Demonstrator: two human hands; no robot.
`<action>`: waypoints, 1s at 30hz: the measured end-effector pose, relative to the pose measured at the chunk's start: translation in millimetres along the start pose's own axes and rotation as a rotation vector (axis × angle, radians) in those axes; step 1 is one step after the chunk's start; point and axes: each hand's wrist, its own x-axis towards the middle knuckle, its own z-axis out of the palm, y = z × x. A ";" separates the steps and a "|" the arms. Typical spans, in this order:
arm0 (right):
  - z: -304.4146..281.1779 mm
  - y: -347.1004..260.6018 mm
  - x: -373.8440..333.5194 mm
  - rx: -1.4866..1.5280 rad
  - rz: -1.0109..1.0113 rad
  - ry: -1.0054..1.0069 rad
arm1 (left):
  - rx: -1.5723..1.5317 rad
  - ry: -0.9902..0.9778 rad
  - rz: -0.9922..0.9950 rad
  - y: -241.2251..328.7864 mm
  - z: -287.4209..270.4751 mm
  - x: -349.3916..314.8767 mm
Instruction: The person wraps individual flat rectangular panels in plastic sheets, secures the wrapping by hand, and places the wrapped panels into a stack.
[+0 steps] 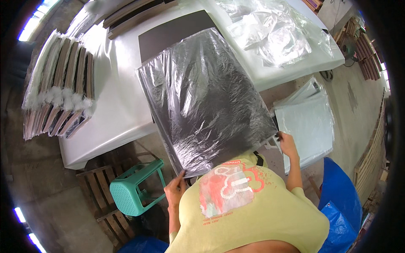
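A large clear plastic bag (206, 101) lies over black sheet material, spread on the table and reaching past its near edge toward my body. Beyond the bag's far end, a bare black board (179, 33) shows. My left hand (175, 189) is closed on the bag's near left corner. At the near right corner, my right hand (288, 144) pinches the edge between thumb and fingers. The plastic is wrinkled and shiny. I cannot tell how many sheets are inside.
Wrapped boards (63, 80) stand stacked on the white-covered table (114, 114) at left. Loose clear bags (278, 38) lie at the far right. Pale wrapped sheets (306, 122) sit lower on my right. A green plastic stool (130, 189) and wooden pallet (99, 181) are at left.
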 end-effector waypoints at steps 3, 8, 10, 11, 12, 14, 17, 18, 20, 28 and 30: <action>-16.2 5.4 17.2 -0.050 -0.040 0.541 | -0.327 -0.036 -0.016 -30.7 -14.8 -4.7; -23.5 -77.6 85.4 0.703 0.003 0.255 | -0.984 0.082 -0.625 -39.2 -3.3 66.3; -24.8 -117.4 85.4 0.501 -0.110 0.056 | -0.916 -0.120 -0.544 -31.6 3.5 84.3; -10.5 -99.5 98.0 0.468 -0.260 0.050 | -0.724 -0.207 -0.400 -23.1 11.3 84.5; -7.7 -103.5 93.4 0.420 -0.342 0.195 | -0.532 -0.279 -0.262 -18.9 19.2 83.6; -34.5 -113.2 61.7 0.337 -0.362 0.221 | -0.639 -0.285 -0.255 -17.0 24.1 71.0; -39.6 -78.4 13.4 0.545 -0.195 0.300 | -0.540 -0.318 -0.141 -21.7 32.3 53.1; -37.3 -61.0 -0.2 0.728 -0.203 0.406 | -0.657 -0.358 -0.112 -11.7 36.5 47.6; -29.3 -10.3 -26.6 1.002 -0.145 0.553 | -0.646 -0.167 -0.368 19.3 55.5 32.2; 45.4 171.3 -136.0 1.361 0.496 1.176 | 0.104 -0.744 0.332 84.2 94.1 90.2; 58.2 194.1 -136.3 1.213 0.568 1.309 | 0.211 -0.787 0.332 87.8 92.1 93.5</action>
